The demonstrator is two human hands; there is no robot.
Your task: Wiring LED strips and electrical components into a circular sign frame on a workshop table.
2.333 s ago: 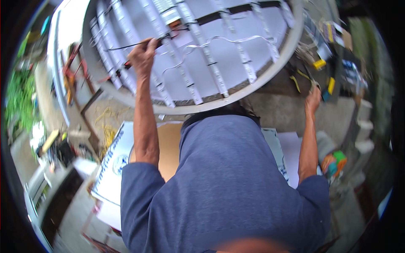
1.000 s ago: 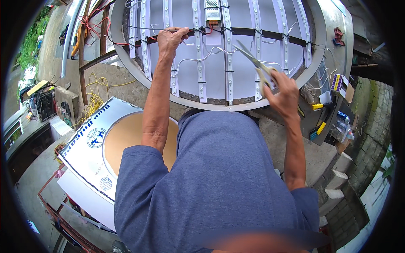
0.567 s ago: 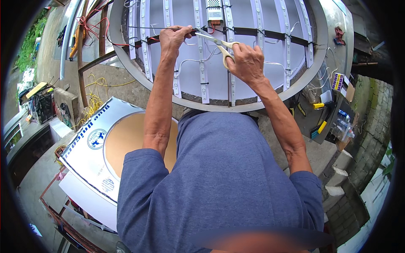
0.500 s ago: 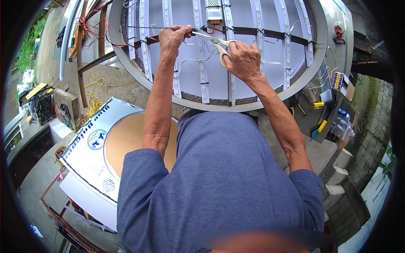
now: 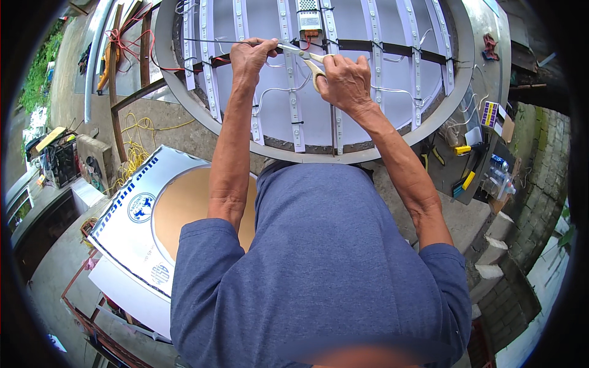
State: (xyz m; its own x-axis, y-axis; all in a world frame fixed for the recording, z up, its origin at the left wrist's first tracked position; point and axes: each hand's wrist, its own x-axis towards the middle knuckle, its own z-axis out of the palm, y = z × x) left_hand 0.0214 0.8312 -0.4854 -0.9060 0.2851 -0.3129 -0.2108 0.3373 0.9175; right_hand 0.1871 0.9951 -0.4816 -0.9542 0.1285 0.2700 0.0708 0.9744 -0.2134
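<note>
My left hand pinches a thin black cable tie, whose long tail sticks out to the left. In my right hand is a pair of scissors with cream handles. Its blades point left and reach the tie beside my left fingertips; the exact contact is too small to tell. Both hands are over a round sign frame with a grey metal rim. LED strips run across its pale panel, joined by white wires. A dark crossbar passes under them, near a metal power supply.
Left of the frame are red wires, a yellow cord and rusty metal bars. A printed white sheet with a round cutout lies at lower left. Tools, a yellow-handled one among them, and plastic bottles lie at right.
The scissors' handles have come closer together, and my right hand has shifted slightly left. My left hand keeps its pinch on the cable tie in nearly the same place.
</note>
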